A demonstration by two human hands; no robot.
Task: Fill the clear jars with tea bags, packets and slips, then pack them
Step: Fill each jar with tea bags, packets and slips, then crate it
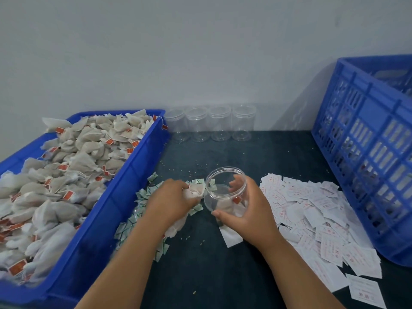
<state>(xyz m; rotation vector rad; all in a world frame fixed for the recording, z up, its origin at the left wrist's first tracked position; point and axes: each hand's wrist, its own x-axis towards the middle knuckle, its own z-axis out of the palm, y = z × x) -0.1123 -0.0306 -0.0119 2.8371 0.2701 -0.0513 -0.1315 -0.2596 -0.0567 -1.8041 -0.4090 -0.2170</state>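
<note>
We are holding the clear jar [223, 186] tilted in our right hand [245, 210], fingers curled round its wall; our left hand [169, 199] is clutching tea bags [196, 190] at its mouth; the jar is leaning between green packets [133, 219] and white slips [312, 208] above the dark worktop [211, 275].

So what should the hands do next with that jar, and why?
Probably slide the tea bags into the clear jar: the left hand holds them right beside its open mouth, the right hand grips the jar tilted toward them, and it has room.
</note>
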